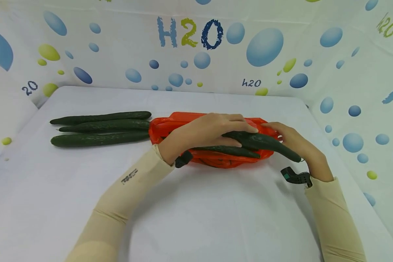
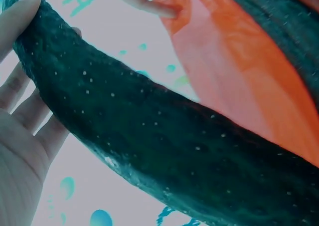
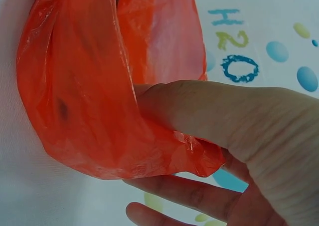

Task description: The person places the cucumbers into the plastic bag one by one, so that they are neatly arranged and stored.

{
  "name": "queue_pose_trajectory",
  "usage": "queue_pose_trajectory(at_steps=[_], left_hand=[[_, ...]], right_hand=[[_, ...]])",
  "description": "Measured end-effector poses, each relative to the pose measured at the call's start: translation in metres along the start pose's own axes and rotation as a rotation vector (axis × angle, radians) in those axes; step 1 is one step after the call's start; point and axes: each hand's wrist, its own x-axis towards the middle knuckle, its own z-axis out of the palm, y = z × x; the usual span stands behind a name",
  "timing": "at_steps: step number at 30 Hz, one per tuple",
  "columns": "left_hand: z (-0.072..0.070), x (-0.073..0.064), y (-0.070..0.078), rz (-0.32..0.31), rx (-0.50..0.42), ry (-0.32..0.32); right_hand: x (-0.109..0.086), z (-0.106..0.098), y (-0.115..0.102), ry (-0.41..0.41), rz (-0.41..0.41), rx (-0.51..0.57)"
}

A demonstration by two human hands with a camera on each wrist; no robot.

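Observation:
My left hand [image 1: 207, 130] grips a dark green cucumber [image 1: 269, 142] above the open mouth of a red plastic bag [image 1: 213, 162]. In the left wrist view the thumb lies on one side of the cucumber [image 2: 149, 121], with the fingers on the other. Inside the bag lies another cucumber [image 1: 230, 150], partly covered by the left hand. At the bag's right end my right hand [image 1: 298, 145] pinches its rim. The right wrist view has the thumb [image 3: 184, 106] inside the bag [image 3: 84, 101] and the fingers outside it.
Three cucumbers [image 1: 101, 139] lie side by side on the white table [image 1: 196, 218], left of the bag, and two of them reach its edge. Behind the table hangs a white sheet [image 1: 118, 32] with blue and green spots. Wrist cameras [image 1: 296, 176] sit below both hands.

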Motion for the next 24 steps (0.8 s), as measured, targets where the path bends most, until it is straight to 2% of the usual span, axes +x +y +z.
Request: queue_pose_trajectory(at_steps=[8,16,21,24], left_hand=[[0.018,0.006,-0.013,-0.003,0.087,-0.001],[0.025,0.010,-0.020,-0.059,0.110,0.007],[0.030,0.015,-0.025,-0.052,0.171,0.035],[0.034,0.016,-0.027,-0.030,0.189,0.043]], right_hand=[[0.000,0.000,-0.001,0.007,-0.001,-0.009],[-0.001,0.000,0.000,0.008,-0.026,0.003],[-0.001,0.000,0.000,0.024,-0.062,0.003],[-0.002,-0.001,0.000,0.016,-0.047,-0.002]])
